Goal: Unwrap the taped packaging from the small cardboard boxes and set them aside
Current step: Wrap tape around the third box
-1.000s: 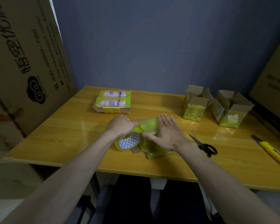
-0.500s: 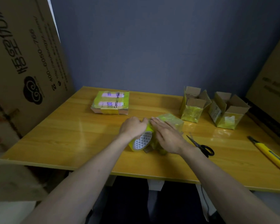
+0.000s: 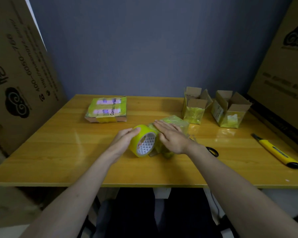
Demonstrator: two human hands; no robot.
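Observation:
A small box wrapped in yellow-green tape [image 3: 175, 121] lies at the middle of the wooden table [image 3: 58, 152]. My right hand [image 3: 171, 136] lies flat on top of it, fingers straight. Just left of the box, my left hand [image 3: 126, 137] grips a roll of yellow tape [image 3: 142, 140] that stands on its edge against the box. Two opened small cardboard boxes [image 3: 195, 104] [image 3: 230, 109] with yellow-taped sides stand at the back right.
A flat taped package [image 3: 107, 109] lies at the back left. Black scissors [image 3: 212, 151] lie partly hidden behind my right wrist. A yellow utility knife [image 3: 276, 151] lies at the right. Large cardboard sheets lean at the left [image 3: 15, 74] and right [image 3: 286, 66].
The tape roll and my left hand have shifted right, closer to the box. My right hand stays flat on the wrapped box. The camera has tilted slightly.

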